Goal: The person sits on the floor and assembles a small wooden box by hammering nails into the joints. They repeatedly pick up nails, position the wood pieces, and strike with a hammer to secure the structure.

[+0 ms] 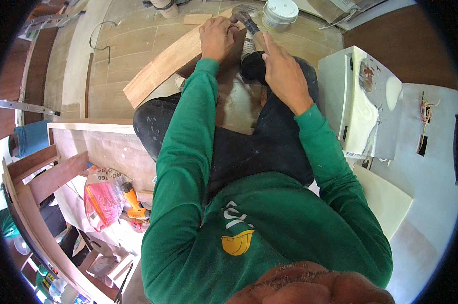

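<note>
A pale, wide wooden board (pixel 163 67) stands slanted across my knees, its long edge facing up. On the board's far end rests my left hand (pixel 217 38), fingers curled together in a pinch; whatever lies between the fingertips is too small to make out. My right hand (pixel 286 73) grips the wooden handle of a claw hammer (pixel 246 20), index finger stretched along it. The hammer's metal head is just to the right of my left fingertips, over the board's far end.
A white lidded bucket (pixel 279 12) stands on the tiled floor ahead. To my right is a smeared white box-like unit (pixel 335 101), with loose wires (pixel 425 109) beyond. At lower left lie an orange power drill (pixel 133 200) and a red-and-white plastic bag (pixel 103 197) beside a wooden frame (pixel 89 126).
</note>
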{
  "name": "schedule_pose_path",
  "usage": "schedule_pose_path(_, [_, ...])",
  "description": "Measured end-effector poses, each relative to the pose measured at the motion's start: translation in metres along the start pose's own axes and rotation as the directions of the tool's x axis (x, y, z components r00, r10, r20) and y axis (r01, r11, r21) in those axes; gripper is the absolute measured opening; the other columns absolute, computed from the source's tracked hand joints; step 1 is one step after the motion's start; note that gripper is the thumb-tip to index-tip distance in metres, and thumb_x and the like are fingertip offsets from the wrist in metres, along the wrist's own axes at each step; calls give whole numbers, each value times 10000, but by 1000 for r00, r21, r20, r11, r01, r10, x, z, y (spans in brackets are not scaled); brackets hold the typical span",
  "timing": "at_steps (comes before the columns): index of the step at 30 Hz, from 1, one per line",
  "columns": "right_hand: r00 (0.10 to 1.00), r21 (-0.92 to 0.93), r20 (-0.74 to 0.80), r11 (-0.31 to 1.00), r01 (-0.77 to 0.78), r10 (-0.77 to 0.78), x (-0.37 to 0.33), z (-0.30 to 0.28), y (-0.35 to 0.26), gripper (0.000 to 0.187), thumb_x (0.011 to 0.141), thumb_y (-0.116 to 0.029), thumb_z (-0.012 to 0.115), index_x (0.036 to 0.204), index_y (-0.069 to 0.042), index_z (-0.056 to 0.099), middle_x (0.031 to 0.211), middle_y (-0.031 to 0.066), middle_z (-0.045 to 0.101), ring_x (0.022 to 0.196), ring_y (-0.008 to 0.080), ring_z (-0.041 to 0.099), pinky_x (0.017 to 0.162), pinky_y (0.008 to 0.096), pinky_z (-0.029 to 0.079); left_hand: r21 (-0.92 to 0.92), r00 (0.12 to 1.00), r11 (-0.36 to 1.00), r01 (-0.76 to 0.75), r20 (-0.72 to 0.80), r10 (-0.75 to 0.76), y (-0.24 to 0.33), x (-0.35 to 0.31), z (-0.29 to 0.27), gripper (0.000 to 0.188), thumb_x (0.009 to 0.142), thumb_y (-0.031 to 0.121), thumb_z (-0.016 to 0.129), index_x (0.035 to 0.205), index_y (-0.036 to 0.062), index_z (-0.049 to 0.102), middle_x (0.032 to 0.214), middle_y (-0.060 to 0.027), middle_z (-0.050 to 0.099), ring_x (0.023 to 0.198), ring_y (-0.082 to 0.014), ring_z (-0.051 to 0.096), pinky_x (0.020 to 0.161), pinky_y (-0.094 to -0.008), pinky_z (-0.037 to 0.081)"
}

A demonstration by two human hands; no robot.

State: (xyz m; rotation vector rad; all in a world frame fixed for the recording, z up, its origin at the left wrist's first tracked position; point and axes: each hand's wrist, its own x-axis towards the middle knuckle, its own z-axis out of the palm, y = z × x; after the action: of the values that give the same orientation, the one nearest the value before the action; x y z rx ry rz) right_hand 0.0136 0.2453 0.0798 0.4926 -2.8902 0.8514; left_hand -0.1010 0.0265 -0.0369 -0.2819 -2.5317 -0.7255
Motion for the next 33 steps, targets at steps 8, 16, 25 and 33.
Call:
schedule_pose_path(8, [998,82,40,995,-49,46,-2,-4,5,545,1076,-107,570,1609,-39,477,1459,333,638,1229,517,677,1050,582,545,-146,996,989,31,85,-19,-13,-2,-7,263,959,271,762,1185,148,813,1268,-87,741,1309,-365,613,1129,-593,423])
schedule_pose_path(16, [961,252,38,928,-274,273,-44,-22,44,573,1069,-174,638,1611,-27,523,1420,336,674,1337,508,637,1110,511,513,263,965,960,-96,260,25,-44,-12,-62,650,921,607,812,1453,250,699,1592,-177,597,1486,-406,553,1224,-660,392])
schedule_pose_path(25, [952,318,75,898,-304,296,-40,-21,41,568,1076,-188,645,1605,-17,527,1321,321,726,1237,497,698,1062,493,533,66,974,990,-126,197,111,-75,-21,-44,560,932,617,776,1413,329,772,1595,-143,604,1441,-378,581,1177,-606,437])
schedule_pose_path(33, [997,130,-7,988,-80,81,-19,-25,10,566,1084,-156,622,1620,-28,491,1336,349,695,1235,533,659,1039,560,539,119,975,982,-145,185,122,-81,-24,-40,560,931,628,774,1419,354,780,1613,-134,588,1428,-393,580,1189,-591,416])
